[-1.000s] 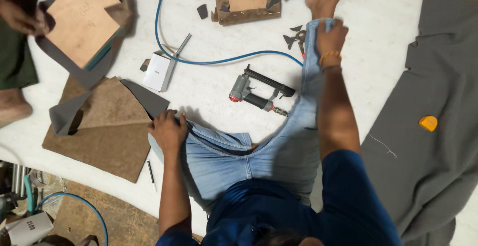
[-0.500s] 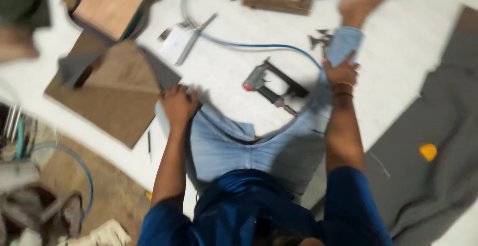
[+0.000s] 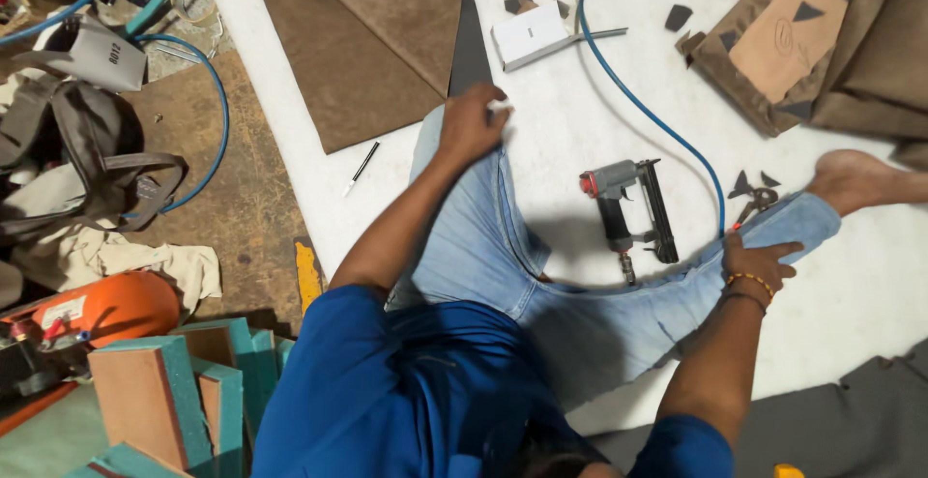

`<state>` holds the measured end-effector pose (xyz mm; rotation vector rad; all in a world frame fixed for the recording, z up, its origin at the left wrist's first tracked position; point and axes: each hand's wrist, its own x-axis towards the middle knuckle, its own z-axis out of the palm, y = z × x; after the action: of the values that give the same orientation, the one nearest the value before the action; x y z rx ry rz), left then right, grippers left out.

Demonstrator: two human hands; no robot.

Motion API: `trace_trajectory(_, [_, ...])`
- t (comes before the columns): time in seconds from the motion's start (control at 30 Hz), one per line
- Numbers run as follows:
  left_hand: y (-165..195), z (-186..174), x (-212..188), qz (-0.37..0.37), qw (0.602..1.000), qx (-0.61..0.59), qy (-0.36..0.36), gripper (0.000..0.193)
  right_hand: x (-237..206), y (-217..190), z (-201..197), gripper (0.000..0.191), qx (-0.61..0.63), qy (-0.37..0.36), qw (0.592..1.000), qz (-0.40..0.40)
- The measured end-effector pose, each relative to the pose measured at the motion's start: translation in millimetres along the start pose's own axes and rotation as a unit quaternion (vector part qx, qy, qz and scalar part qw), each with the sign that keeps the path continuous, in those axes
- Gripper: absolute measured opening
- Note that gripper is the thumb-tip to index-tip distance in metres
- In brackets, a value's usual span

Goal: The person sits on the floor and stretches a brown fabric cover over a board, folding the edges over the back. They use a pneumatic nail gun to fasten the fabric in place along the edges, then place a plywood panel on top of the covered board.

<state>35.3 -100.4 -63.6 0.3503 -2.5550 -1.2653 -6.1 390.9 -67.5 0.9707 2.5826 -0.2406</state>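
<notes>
We sat on the white floor [image 3: 619, 101], which lay open beyond the staple gun [image 3: 628, 212]. The brown fabric sheet [image 3: 372, 48] spread to the gun's upper left, its edge near our left knee. The blue hose [image 3: 643, 111] curved just above the gun. Our left hand [image 3: 474, 125], left of the gun, rested flat on that knee, gripping nothing; our right hand [image 3: 759, 260], just right of it, lay spread on the shin. Small scissors [image 3: 754, 198] sat beside it.

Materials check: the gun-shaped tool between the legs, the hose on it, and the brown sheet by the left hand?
Staple gun: looks like grey cast metal, dull sheen, black magazine, red cap.
Blue hose: probably smooth plastic or rubber; it curves loosely.
Brown sheet: likely matte suede-like fabric or leather, folded over at one corner.
</notes>
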Motion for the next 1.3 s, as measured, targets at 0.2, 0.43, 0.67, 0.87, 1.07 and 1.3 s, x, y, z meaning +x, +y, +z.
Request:
trace_trajectory(0.2, [-50.3, -25.6, 63.8, 0.009, 0.987, 0.159, 0.013, 0.031, -16.1, -1.6, 12.8, 0.079, -0.104, 0.189, 0.96, -0.181])
trace_trajectory(0.43, [-66.8, -24.3, 76.0, 0.082, 0.905, 0.39, -0.149, 0.02, -104.3, -66.3, 83.8, 0.053, -0.017, 0.033, 0.895, -0.445])
trace_trajectory(0.67, [-87.8, -39.4, 74.1, 0.075, 0.891, 0.407, -0.187, 0.024, -99.0, -89.6, 107.8, 0.056, -0.164, 0.077, 0.889, -0.421])
trace_trajectory(0.87, [-105.6, -61.4, 84.3, 0.125, 0.953, 0.277, 0.0, 0.03, -63.8, -58.7, 59.5, 0.024, 0.398, -0.235, 0.838, -0.29])
trace_trajectory(1.07, [-46.1, -87.7, 122.6, 0.305, 0.918, 0.215, 0.133, 0.019, -67.8, -2.8, -130.0, 0.043, 0.527, -0.027, 0.713, -0.462])
trace_trajectory(1.3, [90.3, -75.5, 118.5, 0.45, 0.88, 0.115, 0.097, 0.017, -102.9, 101.4, -233.8, 0.055, -0.051, 0.304, 0.819, -0.484])
